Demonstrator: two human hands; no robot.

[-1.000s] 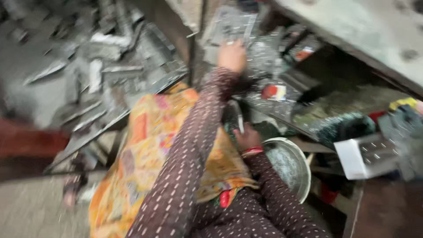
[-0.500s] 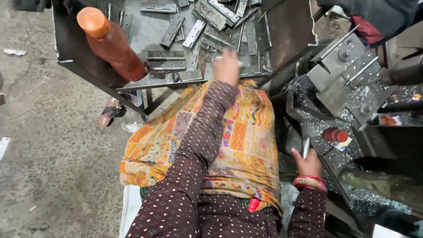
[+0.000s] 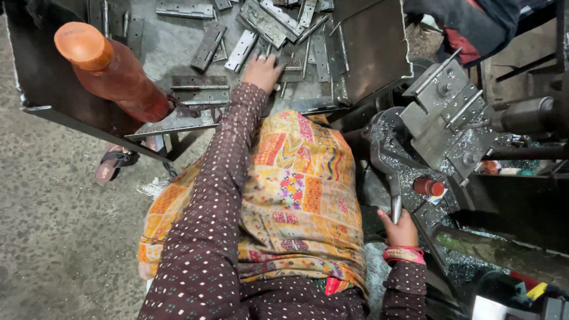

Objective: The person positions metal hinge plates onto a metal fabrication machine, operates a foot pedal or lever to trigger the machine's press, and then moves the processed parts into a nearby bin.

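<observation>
Hands first: left hand (image 3: 261, 71) reaching out along a dotted maroon sleeve, fingers spread and pressing down among loose hinges (image 3: 201, 89) on the metal tray (image 3: 41, 106), touching one but not visibly closed round any; right hand (image 3: 400, 228) clenched on the lower end of a curved steel lever (image 3: 385, 172), pink bangles at the wrist. Judging progress only roughly: many flat hinges lying scattered and overlapping across the tray, none seen in either hand, so sorting or feeding looking far from finished, with most of the pile waiting. Hinges being dull grey steel, rectangular, with drilled holes and a rolled knuckle along one edge, some folded, some opened flat. Spreading across the lap, a patchwork cloth (image 3: 296, 195) in orange, yellow and pink, soft and creased. Standing at the tray's near corner, an orange plastic bottle (image 3: 112, 71) with a rounded cap, tilting. Rising to the right, a press machine (image 3: 450, 118) with blocky grey plates and bolts, bright metal shavings glittering beneath it, a small red-capped can (image 3: 428, 186) sitting among them. Lying on the rough concrete floor (image 3: 53, 237) below the tray, a sandal (image 3: 112, 166).
</observation>
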